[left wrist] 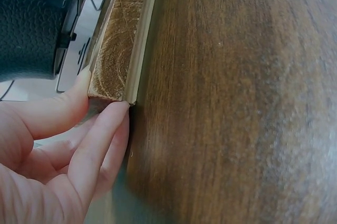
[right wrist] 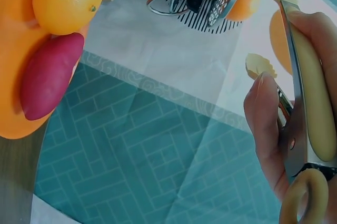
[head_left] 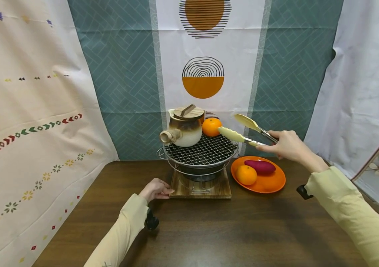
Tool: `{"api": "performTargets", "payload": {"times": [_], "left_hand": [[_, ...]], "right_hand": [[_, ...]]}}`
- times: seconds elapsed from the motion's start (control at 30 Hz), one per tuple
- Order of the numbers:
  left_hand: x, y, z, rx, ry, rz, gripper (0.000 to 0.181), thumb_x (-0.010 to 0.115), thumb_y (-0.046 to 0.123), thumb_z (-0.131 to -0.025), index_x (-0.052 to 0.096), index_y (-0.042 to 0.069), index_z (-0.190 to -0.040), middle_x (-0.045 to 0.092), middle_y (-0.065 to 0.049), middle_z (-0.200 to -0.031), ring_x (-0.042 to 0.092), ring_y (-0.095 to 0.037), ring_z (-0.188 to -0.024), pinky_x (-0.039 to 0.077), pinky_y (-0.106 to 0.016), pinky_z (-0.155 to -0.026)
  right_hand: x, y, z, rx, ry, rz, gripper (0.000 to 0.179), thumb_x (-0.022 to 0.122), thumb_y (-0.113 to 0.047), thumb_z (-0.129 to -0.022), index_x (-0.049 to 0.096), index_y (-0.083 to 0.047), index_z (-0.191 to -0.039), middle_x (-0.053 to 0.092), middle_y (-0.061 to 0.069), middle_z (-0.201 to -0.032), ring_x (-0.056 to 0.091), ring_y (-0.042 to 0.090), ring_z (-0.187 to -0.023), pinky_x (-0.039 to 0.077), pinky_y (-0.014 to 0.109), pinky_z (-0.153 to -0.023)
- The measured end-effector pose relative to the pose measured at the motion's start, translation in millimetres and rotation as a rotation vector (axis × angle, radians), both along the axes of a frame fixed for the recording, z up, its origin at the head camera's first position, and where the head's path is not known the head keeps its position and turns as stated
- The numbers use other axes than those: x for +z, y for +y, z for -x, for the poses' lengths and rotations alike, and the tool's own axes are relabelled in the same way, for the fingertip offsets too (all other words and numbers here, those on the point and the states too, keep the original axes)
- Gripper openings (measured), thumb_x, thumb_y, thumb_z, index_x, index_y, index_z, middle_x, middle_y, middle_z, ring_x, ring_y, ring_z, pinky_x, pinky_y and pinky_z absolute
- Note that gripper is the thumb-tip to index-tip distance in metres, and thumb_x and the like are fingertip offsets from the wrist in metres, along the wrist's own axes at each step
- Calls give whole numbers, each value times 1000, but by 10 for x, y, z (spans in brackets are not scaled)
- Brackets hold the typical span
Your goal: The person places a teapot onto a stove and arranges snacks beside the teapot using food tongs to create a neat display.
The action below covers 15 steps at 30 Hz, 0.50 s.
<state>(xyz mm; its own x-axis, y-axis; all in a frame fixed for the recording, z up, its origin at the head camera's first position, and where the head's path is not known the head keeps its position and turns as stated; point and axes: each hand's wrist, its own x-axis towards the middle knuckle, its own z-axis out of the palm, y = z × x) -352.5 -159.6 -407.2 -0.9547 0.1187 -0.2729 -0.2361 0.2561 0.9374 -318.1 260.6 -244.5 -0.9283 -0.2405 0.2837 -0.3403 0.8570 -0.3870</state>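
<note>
My left hand (head_left: 156, 189) holds the front left corner of a square wooden board (head_left: 223, 187), the thumb on top and the fingers at its side in the left wrist view. On the board stands a round tabletop grill with a black wire mesh (head_left: 217, 148). My right hand (head_left: 291, 146) grips metal tongs with cream tips (head_left: 234, 134), spread apart. The lower tip is close by an orange (head_left: 211, 127) on the mesh; whether they touch I cannot tell. Left of that orange sits a clay teapot (head_left: 189, 136) with a wooden lid (head_left: 189, 112).
On the right, an orange plate (head_left: 269, 187) holds another orange (head_left: 246, 175) and a purple sweet potato (head_left: 262, 167). Under everything lies a dark wooden table (head_left: 216, 233). Patterned cloths (head_left: 119, 66) hang behind and at both sides.
</note>
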Motion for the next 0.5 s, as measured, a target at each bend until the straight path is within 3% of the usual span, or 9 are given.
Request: {"api": "performTargets", "payload": {"times": [0.27,0.5], "left_hand": [[19,6,-5,-6,3,3,40,65,-9,-77,47,-24,-109,56,-21,-89,57,-20,-67,53,-36,-68],[18,-3,-7,-4,-2,10,40,66,-8,-77,48,-23,-109,56,-22,-92,58,-21,-67,53,-35,-67]], "right_hand": [[-98,112,-114,-6,48,23,65,68,-50,-75,53,0,-113,49,3,-56,52,16,-42,47,30,-43],[-152,211,-204,-22,27,8,80,67,-51,-75,46,8,-125,50,3,-57,53,16,-43,48,30,-47]]}}
